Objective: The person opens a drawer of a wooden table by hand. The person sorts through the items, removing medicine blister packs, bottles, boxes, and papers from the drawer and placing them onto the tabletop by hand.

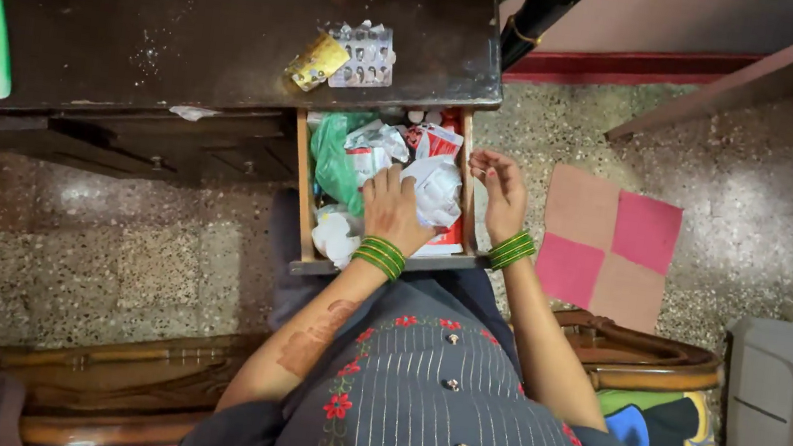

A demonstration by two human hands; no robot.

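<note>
From the head view I see the open wooden drawer [306, 182] pulled out and crammed. My left hand [390, 208] presses flat, fingers apart, on the crumpled white paper packets [436, 190]; nothing is lifted yet. My right hand [500, 187] grips the drawer's side, fingers curled.

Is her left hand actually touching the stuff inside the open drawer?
Touching. The head view shows the left hand pressed down on the white crumpled packets in the drawer, fingers buried among them.
</note>
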